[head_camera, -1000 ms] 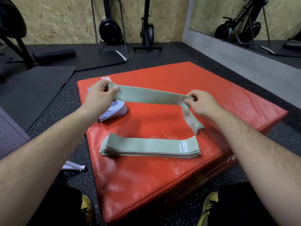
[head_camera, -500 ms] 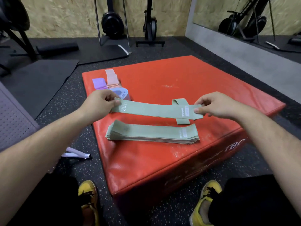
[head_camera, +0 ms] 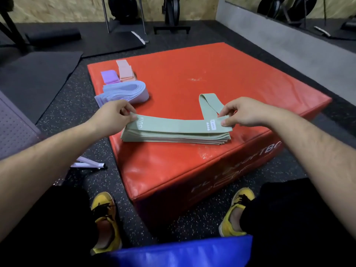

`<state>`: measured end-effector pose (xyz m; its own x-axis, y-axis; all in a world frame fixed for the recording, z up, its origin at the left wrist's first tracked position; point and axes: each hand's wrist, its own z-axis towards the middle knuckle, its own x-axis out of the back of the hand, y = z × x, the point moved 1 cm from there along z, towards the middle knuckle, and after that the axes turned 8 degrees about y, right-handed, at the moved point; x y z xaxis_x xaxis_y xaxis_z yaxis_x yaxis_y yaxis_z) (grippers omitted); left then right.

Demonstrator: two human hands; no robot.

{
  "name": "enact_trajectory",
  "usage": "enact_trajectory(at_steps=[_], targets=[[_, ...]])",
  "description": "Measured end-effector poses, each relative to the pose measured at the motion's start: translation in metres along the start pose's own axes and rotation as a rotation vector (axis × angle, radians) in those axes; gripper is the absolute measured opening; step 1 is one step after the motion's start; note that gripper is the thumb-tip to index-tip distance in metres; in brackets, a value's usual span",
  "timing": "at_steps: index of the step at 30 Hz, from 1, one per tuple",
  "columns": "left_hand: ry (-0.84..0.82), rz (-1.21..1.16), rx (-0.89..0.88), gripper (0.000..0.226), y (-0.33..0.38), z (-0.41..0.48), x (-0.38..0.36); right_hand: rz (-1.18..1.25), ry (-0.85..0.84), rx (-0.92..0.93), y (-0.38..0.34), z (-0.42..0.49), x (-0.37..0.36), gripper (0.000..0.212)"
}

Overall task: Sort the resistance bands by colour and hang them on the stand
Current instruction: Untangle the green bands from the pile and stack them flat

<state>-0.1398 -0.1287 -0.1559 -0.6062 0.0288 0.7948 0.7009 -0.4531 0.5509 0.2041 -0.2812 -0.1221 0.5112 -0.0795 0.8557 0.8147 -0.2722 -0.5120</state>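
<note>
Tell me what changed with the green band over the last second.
The left hand and right hand lowered the green band onto the green stack; its twisted loop now points away. Both still pinch its ends. The stack and lilac bands stayed put.

sage-green bands [head_camera: 173, 127]; red mat [head_camera: 212, 74]

Person as seen from the head camera: left hand [head_camera: 113, 116] and right hand [head_camera: 244, 112] bare to the forearms, black trousers [head_camera: 289, 218], yellow shoes with black laces [head_camera: 105, 209].
</note>
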Motion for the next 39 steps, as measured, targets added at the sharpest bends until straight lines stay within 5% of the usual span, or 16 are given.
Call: enact_trajectory(at_steps=[23, 39], targets=[[0.004, 0.134, -0.192, 0.018, -0.009, -0.011, -0.013, -0.329, 0.038, 0.046, 0.006, 0.009, -0.028, 0.024], [0.023, 0.082, -0.378, 0.031, 0.078, 0.024, -0.059, -0.234, 0.202, 0.091, -0.011, 0.017, -0.025, 0.021]])
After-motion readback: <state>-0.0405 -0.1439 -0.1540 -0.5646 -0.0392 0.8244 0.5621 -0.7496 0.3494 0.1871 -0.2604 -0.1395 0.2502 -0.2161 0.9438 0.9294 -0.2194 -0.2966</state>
